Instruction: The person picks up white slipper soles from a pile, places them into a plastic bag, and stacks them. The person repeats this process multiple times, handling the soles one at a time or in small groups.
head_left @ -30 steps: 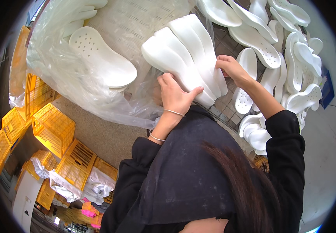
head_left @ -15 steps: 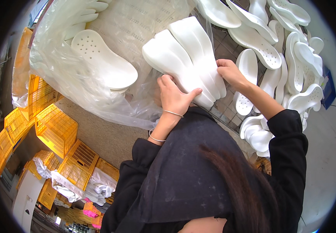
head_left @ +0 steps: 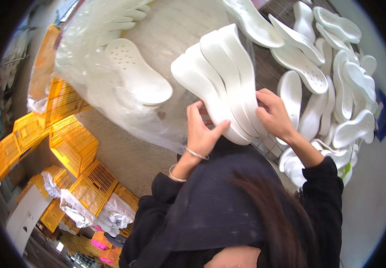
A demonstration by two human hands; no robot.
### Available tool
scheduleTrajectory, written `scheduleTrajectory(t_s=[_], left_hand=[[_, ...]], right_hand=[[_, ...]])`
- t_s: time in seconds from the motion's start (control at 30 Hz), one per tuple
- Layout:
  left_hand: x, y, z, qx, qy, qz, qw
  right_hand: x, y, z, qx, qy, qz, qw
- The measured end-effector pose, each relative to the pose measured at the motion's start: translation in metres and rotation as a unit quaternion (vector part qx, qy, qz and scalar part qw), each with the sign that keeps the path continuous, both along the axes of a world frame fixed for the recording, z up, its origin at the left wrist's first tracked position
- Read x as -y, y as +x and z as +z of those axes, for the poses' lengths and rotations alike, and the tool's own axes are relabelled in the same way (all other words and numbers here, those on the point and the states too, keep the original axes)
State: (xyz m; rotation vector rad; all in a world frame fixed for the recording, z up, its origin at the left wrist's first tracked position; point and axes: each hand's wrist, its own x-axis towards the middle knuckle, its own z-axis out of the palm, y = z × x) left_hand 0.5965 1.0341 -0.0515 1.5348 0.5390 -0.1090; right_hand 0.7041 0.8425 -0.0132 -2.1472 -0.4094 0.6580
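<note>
Between my hands is a stack of several white shoe insoles, fanned apart at the far ends and packed closer at the near ends. My left hand grips its near left side, with the thumb on the outer face. My right hand has its fingers curled against the right edge of the stack. The stack is above the near edge of a large clear plastic bag. Left of it, another white insole with small holes at one end lies on the bag's contents.
Many loose white insoles lie heaped on a dark wire rack to the right. More insoles stand in a row at the bag's far left. Yellow plastic crates stand on the floor at the left, some holding white pieces.
Both hands and the near end of the stack have come closer to me. The insoles show as more separate layers now. The whole view has shifted slightly.
</note>
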Motion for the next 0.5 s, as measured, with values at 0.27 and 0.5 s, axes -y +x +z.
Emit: scheduleTrajectory(t_s=[0.27,0.5], left_hand=[[-0.086,0.051,0.010,0.226,0.035,0.168,0.959],[-0.143,0.073,-0.017,0.081,-0.033,0.192,0.978]], right_hand=[[-0.095,0.117,-0.058,0.283,0.279,0.090,0.913],[-0.149,0.189,-0.116,-0.173,0.171,0.200,0.949]])
